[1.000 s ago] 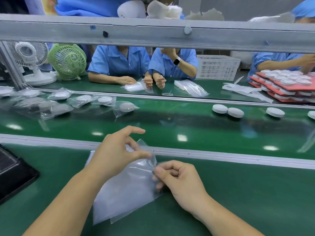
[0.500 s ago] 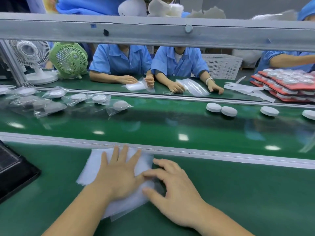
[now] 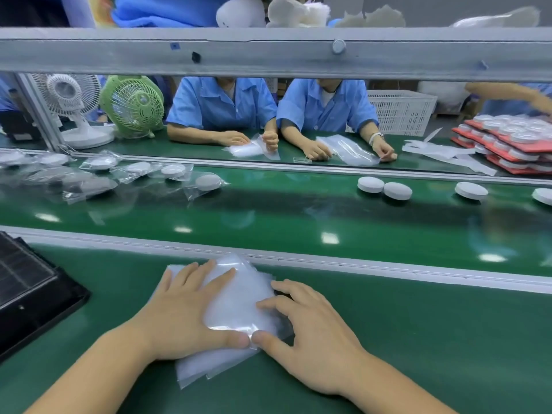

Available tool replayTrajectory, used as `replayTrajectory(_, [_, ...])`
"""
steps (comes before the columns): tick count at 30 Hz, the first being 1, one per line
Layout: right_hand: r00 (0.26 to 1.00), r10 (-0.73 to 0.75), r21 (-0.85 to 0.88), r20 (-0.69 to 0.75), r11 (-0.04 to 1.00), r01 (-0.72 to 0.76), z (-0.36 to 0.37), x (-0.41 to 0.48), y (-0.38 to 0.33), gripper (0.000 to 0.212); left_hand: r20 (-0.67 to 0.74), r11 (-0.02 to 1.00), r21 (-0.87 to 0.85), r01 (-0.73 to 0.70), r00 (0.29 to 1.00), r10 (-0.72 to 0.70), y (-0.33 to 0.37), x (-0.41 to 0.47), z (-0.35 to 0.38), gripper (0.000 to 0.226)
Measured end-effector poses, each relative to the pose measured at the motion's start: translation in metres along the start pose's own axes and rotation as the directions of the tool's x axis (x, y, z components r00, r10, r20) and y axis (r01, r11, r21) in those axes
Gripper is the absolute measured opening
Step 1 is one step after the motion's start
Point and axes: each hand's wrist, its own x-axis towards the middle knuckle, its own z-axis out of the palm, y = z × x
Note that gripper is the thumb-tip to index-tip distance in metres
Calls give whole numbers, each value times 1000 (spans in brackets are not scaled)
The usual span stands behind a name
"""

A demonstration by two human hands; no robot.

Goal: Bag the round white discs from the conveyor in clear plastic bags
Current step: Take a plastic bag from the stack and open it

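A flat stack of clear plastic bags (image 3: pixel 239 306) lies on the green bench in front of me. My left hand (image 3: pixel 182 312) presses on its left half with straight, spread fingers. My right hand (image 3: pixel 310 330) rests on its right edge, fingers slightly bent, thumb tip touching my left thumb. Bare round white discs (image 3: pixel 370 184) (image 3: pixel 397 191) (image 3: pixel 471 190) (image 3: pixel 543 196) sit on the far side of the conveyor belt (image 3: pixel 268 216), to the right. Bagged discs (image 3: pixel 206 182) lie in a group on the belt's left part.
A black tray (image 3: pixel 30 291) sits at my left on the bench. A metal rail (image 3: pixel 358 267) divides bench from belt. Across the belt, people in blue shirts handle bags; two fans (image 3: pixel 133 106) stand at left, red trays of discs (image 3: pixel 513 141) at right, a beam overhead.
My hands went from pinching a lifted bag to lying flat on the stack. The discs and bagged discs on the belt have drifted left.
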Motion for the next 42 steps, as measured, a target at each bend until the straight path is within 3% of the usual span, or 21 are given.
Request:
replayTrajectory(5, [1000, 19, -16, 23, 1000, -19, 0, -1, -1, 68, -209, 997, -70, -41, 978, 25, -7, 0, -5, 103])
replayTrajectory(8, [999, 32, -8, 17, 999, -32, 0, -2, -1, 66, -149, 990, -130, 58, 986, -77, -5, -3, 2, 97])
replayTrajectory(10, [999, 30, -3, 19, 1000, -30, 0, -1, -1, 66, -94, 994, -56, 93, 991, -98, 2, -5, 12, 95])
replayTrajectory(15, [1000, 12, -2, 23, 1000, -12, -1, 0, -3, 65, -138, 991, -36, 127, 982, -131, 11, 2, 14, 109])
replayTrajectory(18, [999, 32, 2, 12, 999, -32, 1, 0, -3, 68, -264, 996, 0, 93, 960, -90, 15, 1, 10, 107])
replayTrajectory(21, [997, 63, -31, -50, 997, -65, 2, -1, -4, 72, -455, 1000, 18, -6, 890, 14, 16, 3, 4, 83])
replayTrajectory(24, [997, 49, -59, -61, 997, -53, 1, 0, -5, 73, -365, 1000, -20, -22, 931, 13, 16, 10, 15, 71])
replayTrajectory(26, [999, 19, -79, -44, 997, -22, -1, 2, -6, 71, -287, 1000, -9, 6, 958, -8, 17, 14, 32, 80])
replayTrajectory(31, [1000, 9, 24, -23, 1000, -9, -4, 4, -4, 74, -267, 999, -28, -39, 963, 30, 16, 19, 34, 86])
replayTrajectory(36, [993, 40, 145, -107, 989, -24, -5, 5, -1, 63, -431, 982, -8, -187, 887, 166, 22, 12, 22, 52])
replayTrajectory(39, [981, 75, 246, -179, 969, -29, -5, 5, 1, 55, -582, 963, 66, -260, 774, 249, 25, 11, 14, 56])
replayTrajectory(42, [941, 146, 312, -305, 949, -46, -6, 6, 4, 37, -610, 935, 21, -355, 736, 293, 27, 13, 11, 62])
